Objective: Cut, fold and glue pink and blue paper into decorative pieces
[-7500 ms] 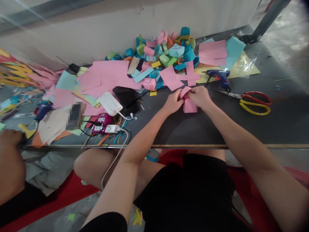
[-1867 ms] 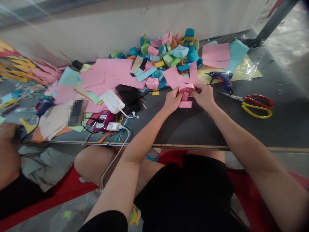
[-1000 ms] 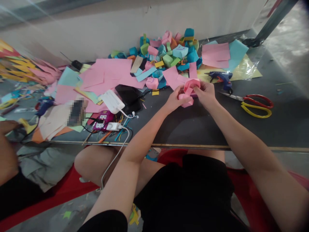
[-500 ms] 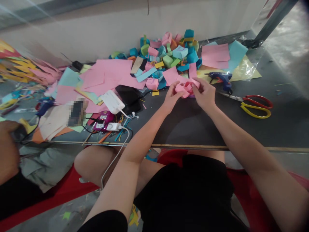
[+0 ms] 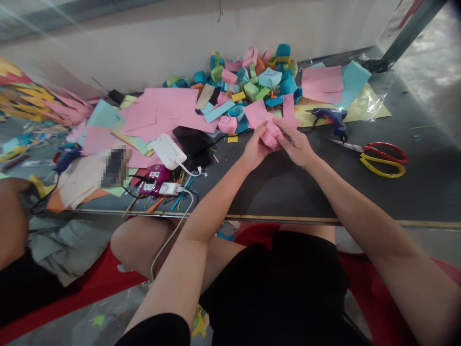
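A folded pink paper piece [image 5: 271,136] is held between my two hands above the dark table. My left hand [image 5: 256,148] closes on its left side, with the thumb and fingers against the paper. From the right, my right hand [image 5: 296,146] grips it too, fingers laid over its top edge. Part of the piece is hidden behind the fingers. Just beyond it lie flat pink paper squares [image 5: 254,113] and a heap of small folded paper boxes [image 5: 251,90] in blue, green, pink and yellow.
To the right are a blue glue gun [image 5: 333,117] and scissors [image 5: 383,158] with red and yellow handles. Leftward lie pink sheets [image 5: 169,108], a white charger [image 5: 168,151], a purple power strip [image 5: 155,180] and cables. A person's arm [image 5: 12,216] rests at far left.
My hands have drawn closer together around the pink paper piece, the right one moving left. The piece now looks more compact and turned; its open middle no longer shows.
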`<action>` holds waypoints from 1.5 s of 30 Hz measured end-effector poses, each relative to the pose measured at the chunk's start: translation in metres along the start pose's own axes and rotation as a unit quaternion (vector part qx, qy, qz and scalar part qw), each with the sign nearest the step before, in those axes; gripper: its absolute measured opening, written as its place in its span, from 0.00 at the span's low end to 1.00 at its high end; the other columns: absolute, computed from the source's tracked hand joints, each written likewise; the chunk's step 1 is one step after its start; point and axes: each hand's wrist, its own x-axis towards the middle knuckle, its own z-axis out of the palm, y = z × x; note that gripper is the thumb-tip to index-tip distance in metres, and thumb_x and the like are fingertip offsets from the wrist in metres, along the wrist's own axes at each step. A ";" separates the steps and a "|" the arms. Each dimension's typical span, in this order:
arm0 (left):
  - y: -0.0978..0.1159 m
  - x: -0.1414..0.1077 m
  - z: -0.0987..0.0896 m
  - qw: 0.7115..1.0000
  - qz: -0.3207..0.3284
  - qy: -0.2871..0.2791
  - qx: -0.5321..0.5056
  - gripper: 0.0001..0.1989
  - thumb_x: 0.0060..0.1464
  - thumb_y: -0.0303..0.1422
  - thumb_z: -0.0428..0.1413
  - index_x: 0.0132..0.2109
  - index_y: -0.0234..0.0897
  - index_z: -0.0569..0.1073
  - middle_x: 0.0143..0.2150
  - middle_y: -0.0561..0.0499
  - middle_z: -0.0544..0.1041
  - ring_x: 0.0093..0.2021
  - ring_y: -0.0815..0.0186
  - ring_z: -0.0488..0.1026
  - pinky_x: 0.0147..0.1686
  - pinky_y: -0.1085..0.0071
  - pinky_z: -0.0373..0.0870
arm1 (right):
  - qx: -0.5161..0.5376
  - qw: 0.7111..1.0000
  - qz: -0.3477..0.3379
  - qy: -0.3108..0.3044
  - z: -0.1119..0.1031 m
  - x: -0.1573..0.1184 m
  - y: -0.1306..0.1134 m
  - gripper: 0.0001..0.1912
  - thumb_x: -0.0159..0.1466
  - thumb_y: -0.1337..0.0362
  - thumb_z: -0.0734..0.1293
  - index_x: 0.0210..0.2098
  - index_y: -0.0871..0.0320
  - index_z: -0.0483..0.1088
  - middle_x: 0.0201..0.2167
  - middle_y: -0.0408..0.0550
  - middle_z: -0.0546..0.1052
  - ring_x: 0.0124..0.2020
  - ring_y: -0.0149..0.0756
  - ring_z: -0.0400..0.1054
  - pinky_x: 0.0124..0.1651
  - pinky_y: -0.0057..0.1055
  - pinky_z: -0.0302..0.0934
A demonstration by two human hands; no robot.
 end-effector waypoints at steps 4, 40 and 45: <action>0.001 -0.002 0.004 0.999 -0.022 0.011 -0.031 0.19 0.71 0.42 0.48 0.62 0.44 0.71 0.55 0.46 0.79 0.54 0.56 0.78 0.48 0.59 0.79 | 0.002 0.999 -0.040 0.020 0.001 0.002 0.007 0.41 0.67 0.30 0.58 0.67 0.49 0.70 0.68 0.54 0.73 0.66 0.53 0.69 0.67 0.52 0.66; 0.013 -0.008 0.014 0.977 -0.072 0.077 -0.186 0.24 0.75 0.42 0.42 0.65 0.38 0.72 0.62 0.46 0.78 0.69 0.57 0.71 0.64 0.60 0.73 | -0.128 0.981 -0.144 -0.033 0.000 0.000 -0.001 0.37 0.73 0.38 0.53 0.71 0.50 0.65 0.67 0.55 0.72 0.69 0.52 0.66 0.70 0.54 0.62; 0.015 -0.009 0.015 0.979 -0.076 0.059 -0.180 0.25 0.75 0.42 0.40 0.67 0.39 0.71 0.60 0.47 0.80 0.67 0.60 0.73 0.64 0.63 0.72 | -0.159 0.975 -0.139 -0.065 0.002 -0.002 -0.008 0.39 0.73 0.37 0.50 0.72 0.51 0.64 0.70 0.55 0.70 0.72 0.53 0.62 0.71 0.57 0.58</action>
